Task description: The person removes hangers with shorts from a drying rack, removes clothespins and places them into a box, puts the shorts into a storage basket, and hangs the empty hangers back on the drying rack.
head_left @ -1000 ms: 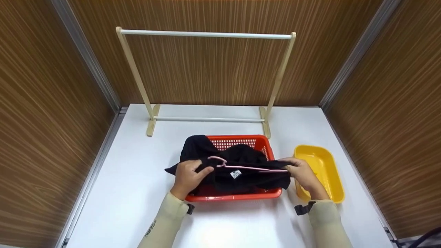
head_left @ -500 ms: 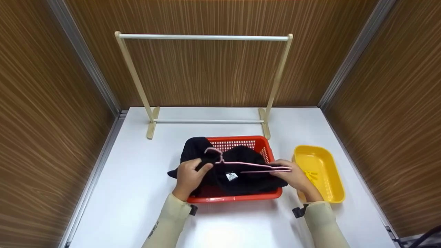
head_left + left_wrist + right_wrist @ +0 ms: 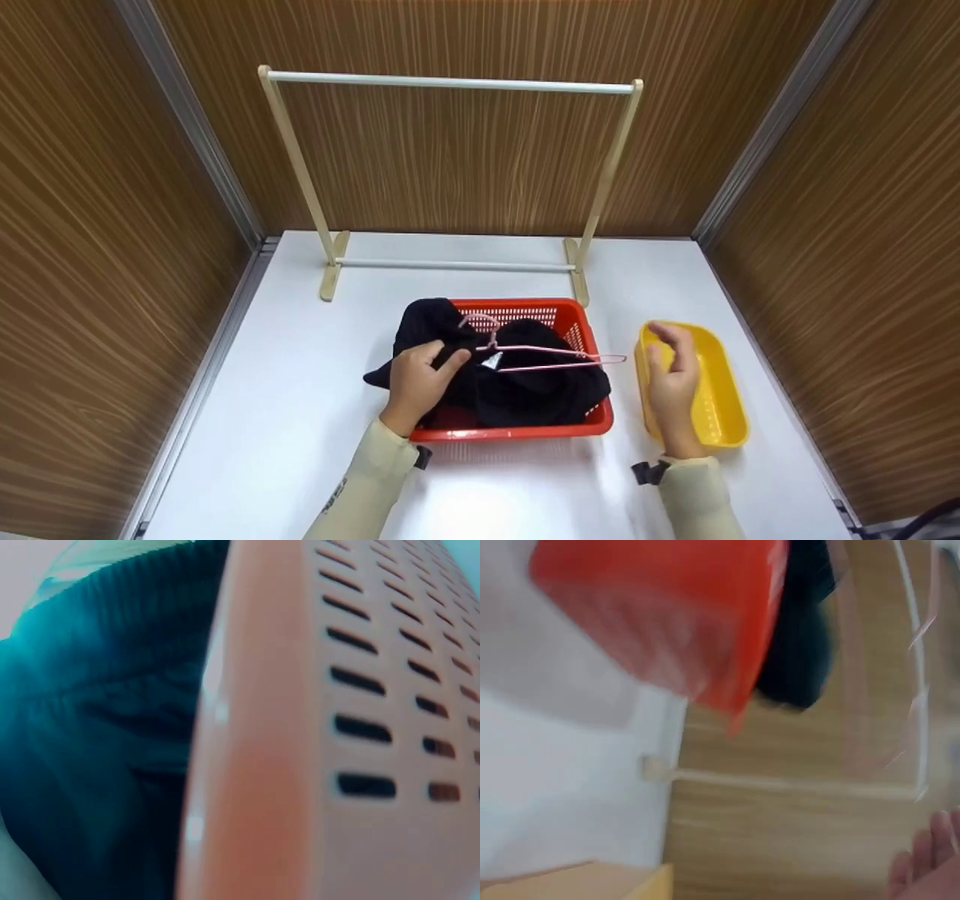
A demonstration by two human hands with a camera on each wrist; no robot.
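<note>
My left hand [image 3: 418, 379] pinches a black garment [image 3: 540, 390] with a white label [image 3: 492, 361] over a red basket [image 3: 517, 433]. A pink hanger [image 3: 551, 349] has its left part at that hand, hidden in the cloth. Its right arm lies bare above the garment, reaching past the basket's right rim. In the left wrist view, dark cloth [image 3: 97, 727] with a gathered band shows beside the rim. My right hand [image 3: 673, 382] holds nothing, thumb and fingers apart, over a yellow container [image 3: 721, 409]. Its fingers [image 3: 922, 851] show at the right wrist view's lower corner.
A clothes rack [image 3: 450, 80] with pale wooden sides and white rails stands behind the basket. Wood-patterned walls [image 3: 465, 165] close in the white table [image 3: 300, 360] at the back and both sides.
My right hand has let go of the garment and hanger and moved right, over the yellow container. The cloth has come off the hanger's right arm and dropped lower. The left hand stays nearly still.
</note>
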